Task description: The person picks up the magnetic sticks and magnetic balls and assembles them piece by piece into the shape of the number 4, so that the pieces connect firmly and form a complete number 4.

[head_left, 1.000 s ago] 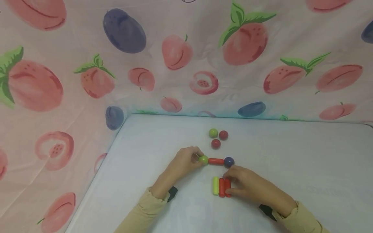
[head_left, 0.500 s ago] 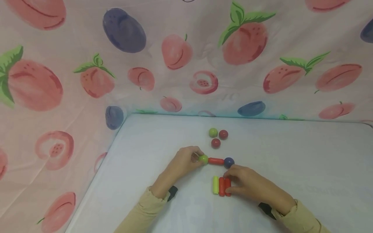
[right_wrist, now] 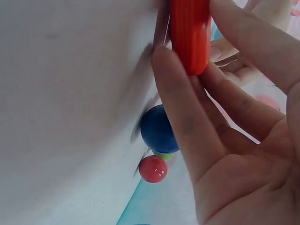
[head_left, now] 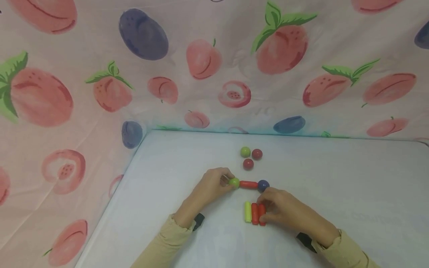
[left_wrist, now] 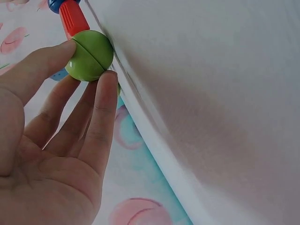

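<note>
At the far left, the left hand [head_left: 214, 182] is pinching a green ball [head_left: 234, 182], to which a joined red stick [head_left: 248, 185] is linking a blue ball [head_left: 263, 185] on the right. Behind these, a loose green ball [head_left: 245, 152], a near red ball [head_left: 248, 164] and a far red ball [head_left: 257, 154] are sitting on the surface [head_left: 187, 156]. In front, a yellow-green stick [head_left: 247, 212], a middle red stick [head_left: 255, 214] and an end red stick [head_left: 261, 211] are lying side by side; the right hand [head_left: 283, 206] is gripping the last, though whether it is touching its neighbour is hard to judge. Over the past second almost nothing is changing: both hands are keeping their holds, so the work is apparently pausing, the gripped stick remaining in its row.
</note>
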A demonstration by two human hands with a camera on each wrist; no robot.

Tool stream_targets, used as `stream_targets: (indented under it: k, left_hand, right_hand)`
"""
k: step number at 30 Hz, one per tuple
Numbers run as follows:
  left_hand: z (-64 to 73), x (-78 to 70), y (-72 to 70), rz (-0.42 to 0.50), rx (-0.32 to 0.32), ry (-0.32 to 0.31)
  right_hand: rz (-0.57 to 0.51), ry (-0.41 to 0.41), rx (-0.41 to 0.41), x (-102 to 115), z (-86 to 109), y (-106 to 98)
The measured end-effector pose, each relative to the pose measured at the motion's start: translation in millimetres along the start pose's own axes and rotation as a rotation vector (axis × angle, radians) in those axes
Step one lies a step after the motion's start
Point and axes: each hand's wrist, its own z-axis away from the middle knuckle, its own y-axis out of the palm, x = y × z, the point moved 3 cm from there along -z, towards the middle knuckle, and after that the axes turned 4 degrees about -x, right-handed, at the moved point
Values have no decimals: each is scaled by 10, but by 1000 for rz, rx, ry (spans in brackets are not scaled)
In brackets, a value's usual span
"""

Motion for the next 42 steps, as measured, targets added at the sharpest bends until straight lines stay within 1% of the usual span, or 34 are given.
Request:
stream_targets:
  k: [4, 11, 15, 20, 29, 35, 42]
  left_hand:
    - [-1, -1, -2, -1, -2, 2]
    - [10, -3, -4, 10, 1, -8]
    - [17, 0, -9, 17, -2, -8]
    - [20, 6, -8, 26, 1, -12]
    - [-3, 21, -12, 34, 17, -21]
    - [-9, 33, -19, 67, 27, -24]
    - [-10, 48, -16, 74, 37, -39]
  right_hand:
    - [-63, -8, 3, -18, -13, -5]
    - [-110, -26, 7, -34, -27, -2]
    - [-114, -47, 3, -29, -33, -6]
    - [-117, -101, -3, -28, -34, -17]
    - [-160, -136, 6, 6, -55, -35]
    - [-141, -161, -11, 0, -58, -51]
    - [-134, -176, -29, -8, -61, -73]
